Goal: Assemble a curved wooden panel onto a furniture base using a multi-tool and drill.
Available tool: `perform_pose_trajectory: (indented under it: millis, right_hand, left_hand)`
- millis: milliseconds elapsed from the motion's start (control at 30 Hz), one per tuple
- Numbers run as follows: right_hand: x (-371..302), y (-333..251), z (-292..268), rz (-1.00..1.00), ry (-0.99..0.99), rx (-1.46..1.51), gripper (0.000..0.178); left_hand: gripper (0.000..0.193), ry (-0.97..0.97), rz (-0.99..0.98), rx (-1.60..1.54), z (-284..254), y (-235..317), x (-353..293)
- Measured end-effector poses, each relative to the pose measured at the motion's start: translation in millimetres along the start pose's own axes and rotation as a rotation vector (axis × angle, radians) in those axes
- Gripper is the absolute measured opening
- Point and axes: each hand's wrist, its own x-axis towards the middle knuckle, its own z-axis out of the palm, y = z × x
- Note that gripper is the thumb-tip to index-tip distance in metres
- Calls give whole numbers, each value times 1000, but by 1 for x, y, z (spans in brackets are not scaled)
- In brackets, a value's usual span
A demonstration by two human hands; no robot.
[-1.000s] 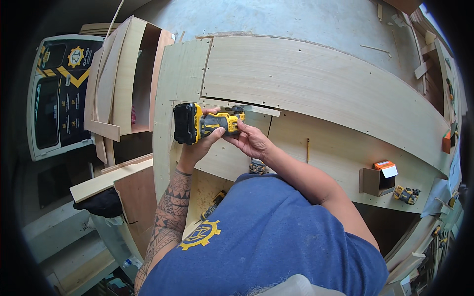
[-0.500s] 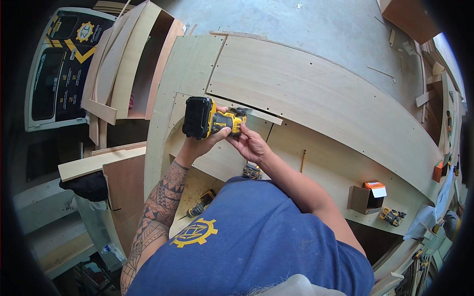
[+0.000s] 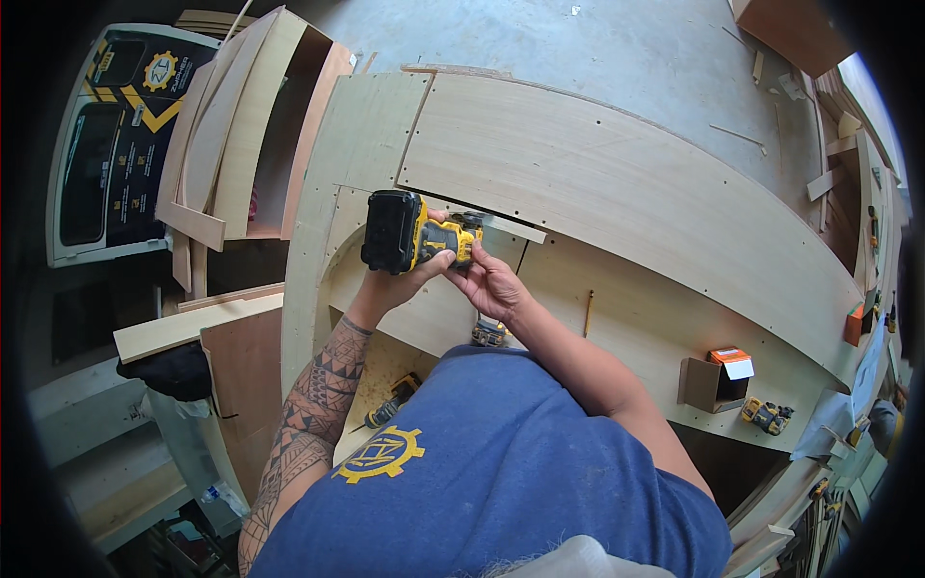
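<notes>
A pale wooden worktop (image 3: 636, 183) curved across in front of me, with grey floor (image 3: 540, 48) beyond it and a van (image 3: 135, 144) off to the left. My left grip (image 3: 400, 283) was closed around the body of the yellow-and-black power tool (image 3: 436, 236), whose black battery (image 3: 388, 231) jutted leftward. My right grip (image 3: 493, 287) was closed on its front end, thumb and fingers against the housing. I had the tool over the worktop. A pencil (image 3: 589, 313) lay to the right; farther right stood a brown box (image 3: 698, 383).
</notes>
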Motion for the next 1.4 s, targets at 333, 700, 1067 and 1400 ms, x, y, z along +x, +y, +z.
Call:
perform_pose_trajectory:
  millis: [333,700,1067,1400]
  right_hand:
    - [2,0,-5,6,-23,9,54]
    - [4,-2,-12,4,-38,13,54]
    - [3,2,-2,25,-21,10,55]
    - [32,23,-4,109,-57,9,50]
  left_hand:
    - [51,-6,9,43,1,-4,2]
    - [52,-12,52,91,3,-9,3]
    - [50,29,13,0,-1,3,-3]
    - [51,98,-49,-10,-29,-15,-20]
